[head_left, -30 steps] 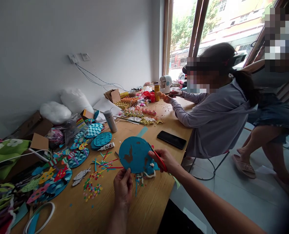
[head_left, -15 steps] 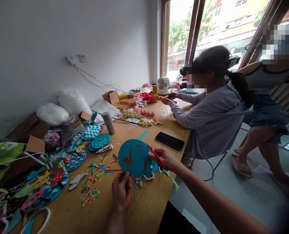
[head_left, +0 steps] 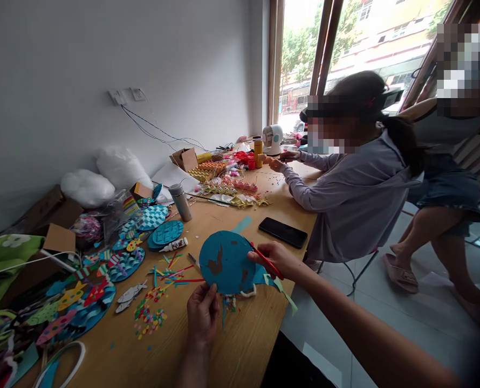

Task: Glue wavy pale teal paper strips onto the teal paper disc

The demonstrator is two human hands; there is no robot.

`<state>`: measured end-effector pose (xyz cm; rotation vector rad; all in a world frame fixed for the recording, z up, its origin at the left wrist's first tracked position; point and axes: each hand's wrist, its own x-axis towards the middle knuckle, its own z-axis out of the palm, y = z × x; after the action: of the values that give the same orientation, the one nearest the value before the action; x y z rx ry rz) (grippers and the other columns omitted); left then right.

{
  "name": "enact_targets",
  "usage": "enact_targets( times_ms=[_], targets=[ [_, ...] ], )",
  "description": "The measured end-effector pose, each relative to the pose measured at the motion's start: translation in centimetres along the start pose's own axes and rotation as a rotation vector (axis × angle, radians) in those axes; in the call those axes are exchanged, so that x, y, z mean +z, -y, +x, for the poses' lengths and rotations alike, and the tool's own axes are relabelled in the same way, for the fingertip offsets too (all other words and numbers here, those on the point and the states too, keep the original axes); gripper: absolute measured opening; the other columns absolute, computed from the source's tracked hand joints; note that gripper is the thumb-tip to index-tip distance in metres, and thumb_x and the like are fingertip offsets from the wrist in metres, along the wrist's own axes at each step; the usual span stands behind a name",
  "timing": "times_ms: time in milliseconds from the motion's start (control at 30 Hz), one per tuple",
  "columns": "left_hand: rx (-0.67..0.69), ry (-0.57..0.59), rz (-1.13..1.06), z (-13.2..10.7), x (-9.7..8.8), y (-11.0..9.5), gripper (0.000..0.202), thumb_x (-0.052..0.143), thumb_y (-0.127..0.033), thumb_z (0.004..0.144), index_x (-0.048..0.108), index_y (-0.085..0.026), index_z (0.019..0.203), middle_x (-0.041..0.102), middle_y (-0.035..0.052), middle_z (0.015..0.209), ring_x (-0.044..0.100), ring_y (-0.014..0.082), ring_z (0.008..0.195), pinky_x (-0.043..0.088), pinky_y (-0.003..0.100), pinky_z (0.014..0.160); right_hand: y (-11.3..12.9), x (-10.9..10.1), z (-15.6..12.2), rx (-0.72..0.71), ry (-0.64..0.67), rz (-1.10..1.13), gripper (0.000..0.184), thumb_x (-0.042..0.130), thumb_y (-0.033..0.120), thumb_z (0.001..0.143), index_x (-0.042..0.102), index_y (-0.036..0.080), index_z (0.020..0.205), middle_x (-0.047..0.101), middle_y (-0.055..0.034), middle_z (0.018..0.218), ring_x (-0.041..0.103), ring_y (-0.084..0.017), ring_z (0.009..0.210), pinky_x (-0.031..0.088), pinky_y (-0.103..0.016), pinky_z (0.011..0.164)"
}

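My left hand [head_left: 203, 312] pinches the lower edge of a round blue paper disc [head_left: 227, 269], which is held tilted up above the table and has several brown patches where the blue is gone. In my right hand [head_left: 278, 258] is a pair of red-handled scissors [head_left: 269, 263], with its blades against the disc's right edge. How far the blades are apart I cannot tell. Behind the disc lie blue paper, pale green strips [head_left: 282, 291] and a white cord [head_left: 248, 293]. Coloured paper strips [head_left: 171, 275] and small paper dots [head_left: 151, 312] are scattered to the left.
A black phone [head_left: 282, 231] lies near the right table edge. A grey thermos [head_left: 180, 202], a glue bottle [head_left: 174, 245] and blue decorated discs [head_left: 165, 234] stand or lie on the left. Across the table sits a co-worker [head_left: 353, 161]; another person [head_left: 446, 178] stands behind.
The disc and my right hand with the scissors have shifted slightly to the right. The scissors still touch the disc's right edge, and my left hand keeps its hold.
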<state>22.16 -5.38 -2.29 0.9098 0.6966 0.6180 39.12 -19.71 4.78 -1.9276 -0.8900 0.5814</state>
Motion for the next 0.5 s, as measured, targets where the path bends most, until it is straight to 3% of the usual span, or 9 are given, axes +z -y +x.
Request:
enact_targets(
  times_ms=[500],
  targets=[
    [0.001, 0.015, -0.003, 0.01, -0.02, 0.02, 0.052, 0.089, -0.042, 0.04, 0.052, -0.017, 0.067, 0.046, -0.0085, 0.04, 0.033, 0.0035, 0.034, 0.02, 0.014, 0.031, -0.21, -0.02, -0.4, -0.05, -0.029, -0.027, 0.059, 0.055, 0.073, 0.07, 0.033, 0.021, 0.053, 0.029, 0.0064, 0.045, 0.03, -0.007, 0.041, 0.017, -0.023, 0.041]
  ],
)
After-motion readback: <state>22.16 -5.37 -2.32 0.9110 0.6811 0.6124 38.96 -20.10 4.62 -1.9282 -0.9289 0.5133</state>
